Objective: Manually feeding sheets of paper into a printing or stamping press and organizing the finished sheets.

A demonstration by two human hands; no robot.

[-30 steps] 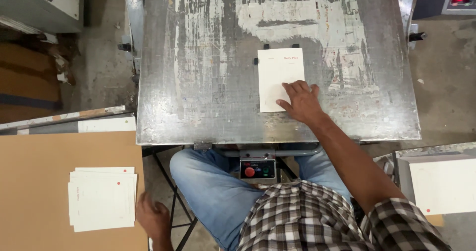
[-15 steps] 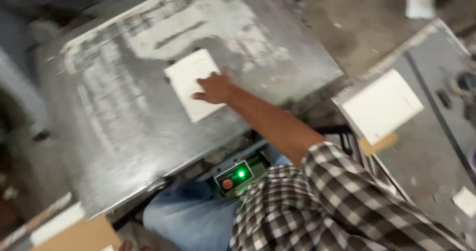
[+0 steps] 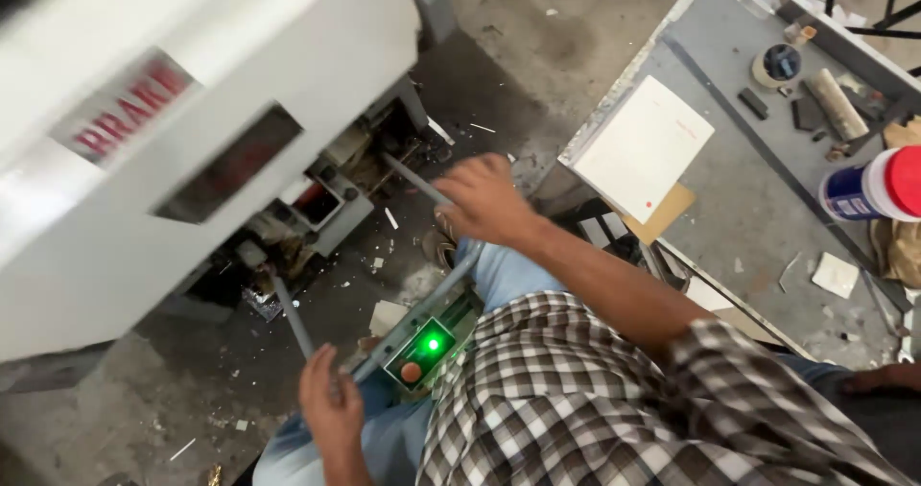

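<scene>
Both hands grip thin grey rods: the right hand (image 3: 484, 198) at centre frame closed round one (image 3: 414, 179), the left hand (image 3: 329, 404) at the bottom round another (image 3: 291, 315). The white press (image 3: 182, 112) fills the upper left; a stack of white sheets (image 3: 645, 145) waits upper right, so work seems unfinished

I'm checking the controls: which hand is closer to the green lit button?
Left. The left hand grips a rod just left of the green lit button; the right hand holds another rod well above it.
</scene>
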